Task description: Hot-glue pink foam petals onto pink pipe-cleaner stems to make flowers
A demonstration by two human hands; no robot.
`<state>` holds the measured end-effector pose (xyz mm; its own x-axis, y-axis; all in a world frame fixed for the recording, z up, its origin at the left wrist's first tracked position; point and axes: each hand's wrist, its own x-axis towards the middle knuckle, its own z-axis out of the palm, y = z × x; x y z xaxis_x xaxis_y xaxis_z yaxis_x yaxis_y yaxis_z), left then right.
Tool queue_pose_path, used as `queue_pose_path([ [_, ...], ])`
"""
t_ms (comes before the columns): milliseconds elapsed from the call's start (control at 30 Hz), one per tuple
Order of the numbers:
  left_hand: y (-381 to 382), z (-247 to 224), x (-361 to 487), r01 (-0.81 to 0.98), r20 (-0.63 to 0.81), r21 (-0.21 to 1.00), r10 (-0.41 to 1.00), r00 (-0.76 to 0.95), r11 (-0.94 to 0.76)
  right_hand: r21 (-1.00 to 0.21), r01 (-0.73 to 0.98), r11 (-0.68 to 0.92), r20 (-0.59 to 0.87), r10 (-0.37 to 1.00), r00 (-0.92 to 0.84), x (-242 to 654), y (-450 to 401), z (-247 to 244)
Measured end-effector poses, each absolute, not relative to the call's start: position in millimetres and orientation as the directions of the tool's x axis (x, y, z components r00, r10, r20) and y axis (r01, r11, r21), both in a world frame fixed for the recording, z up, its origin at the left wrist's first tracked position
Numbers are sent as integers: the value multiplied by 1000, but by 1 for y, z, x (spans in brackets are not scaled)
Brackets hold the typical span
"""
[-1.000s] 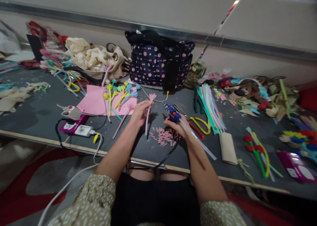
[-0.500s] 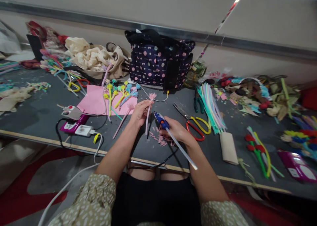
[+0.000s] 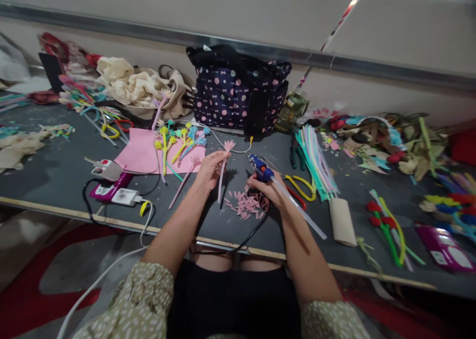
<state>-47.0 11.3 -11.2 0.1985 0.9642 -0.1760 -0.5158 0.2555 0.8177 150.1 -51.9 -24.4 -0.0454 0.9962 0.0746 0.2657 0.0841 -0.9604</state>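
My left hand (image 3: pixel 211 170) pinches a pink pipe-cleaner flower (image 3: pixel 229 145) near the top of its stem, petals upward. My right hand (image 3: pixel 270 186) is closed around a blue glue gun (image 3: pixel 261 167), its nozzle pointing up and left. A long clear glue stick (image 3: pixel 301 210) juts from the back of the gun. Thumb and fingertips of that hand seem to pinch a small pink piece as well. Below them lies a pile of short pink pipe-cleaner pieces (image 3: pixel 245 205). Another pink flower stem (image 3: pixel 184 183) lies left of my left hand.
Yellow and blue pipe-cleaner flowers lie on a pink sheet (image 3: pixel 137 150). Scissors (image 3: pixel 303 188) and a bundle of pipe cleaners (image 3: pixel 316 160) are at right. A dotted bag (image 3: pixel 223 96) stands behind. A power strip (image 3: pixel 111 188) with cables sits left; a black cord (image 3: pixel 253 234) crosses the front edge.
My right hand has shifted right with the glue gun, away from the flower, uncovering more of the pink pieces. My left hand still holds the flower in nearly the same spot.
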Motion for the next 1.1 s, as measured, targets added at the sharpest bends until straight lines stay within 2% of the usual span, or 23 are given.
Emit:
queue_pose_path([
  [200,10,-13,-45,-443,-194,850,950,243,286,-993,115,18,34,990,139,146,-53,-15],
  [300,9,-14,-43,-399,-190,871,945,266,288,-994,111,-6,13,986,166,147,-53,-13],
  [400,8,-14,-42,-384,-188,876,941,282,291,-970,243,15,37,995,89,151,-52,-16],
  [533,8,-13,-42,-381,-191,877,940,282,292,-864,492,108,123,992,-2,157,-48,-21],
  [667,7,-13,-43,-369,-183,883,936,300,290,-834,541,110,134,991,6,157,-48,-20],
  [833,3,-13,-43,-362,-204,848,868,454,388,-955,297,7,68,978,197,151,-49,-21],
  [967,-1,-12,-40,-301,-191,841,769,610,448,-994,112,6,43,945,325,146,-49,-18],
  [1100,-4,-11,-38,-290,-199,828,736,647,479,-997,64,36,57,928,369,142,-49,-16],
])
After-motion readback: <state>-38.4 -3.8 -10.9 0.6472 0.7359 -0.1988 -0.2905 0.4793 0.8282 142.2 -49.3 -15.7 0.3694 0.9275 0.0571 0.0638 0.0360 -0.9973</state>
